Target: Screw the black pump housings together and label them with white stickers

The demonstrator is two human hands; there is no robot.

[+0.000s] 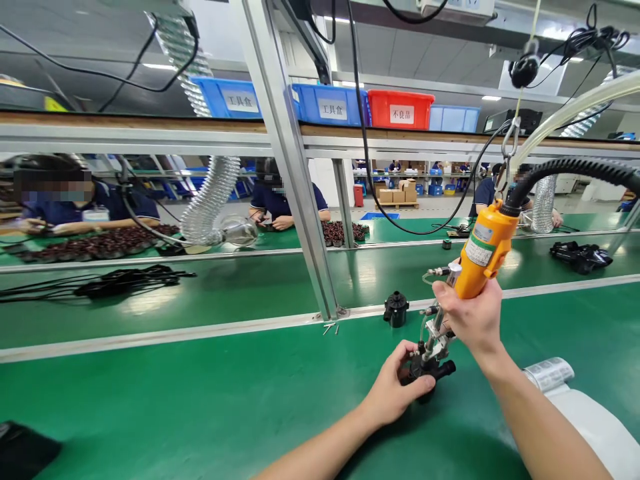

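While your left hand (395,385) curls thumb and fingers around the black pump housing (416,371), your right hand (475,312) is wrapped about the lower body of the orange electric screwdriver (484,248), with some of its fingers hidden behind the tool. The housing sits low over the near green bench top (210,407), right of the middle, its side spout (445,369) pointing right; whether its base bears fully on the surface cannot be told. The driver leans, its upper end to the right, and its metal nose assembly (439,333) comes down at the top of the housing, though the view hides whether the bit is seated. To do this well, line the driver up with the hole beneath it before pressing, brace the housing against twisting, and hold your left fingertips clear of the nose. Let the metal hook (509,143) above take some of the tool's weight, and mind that the thin clear hose (423,328) beside the nose does not snag. Just beyond lies a second black housing (397,311), and farther left, what look like small screws (329,329) rest near the foot of the aluminium post (320,280).
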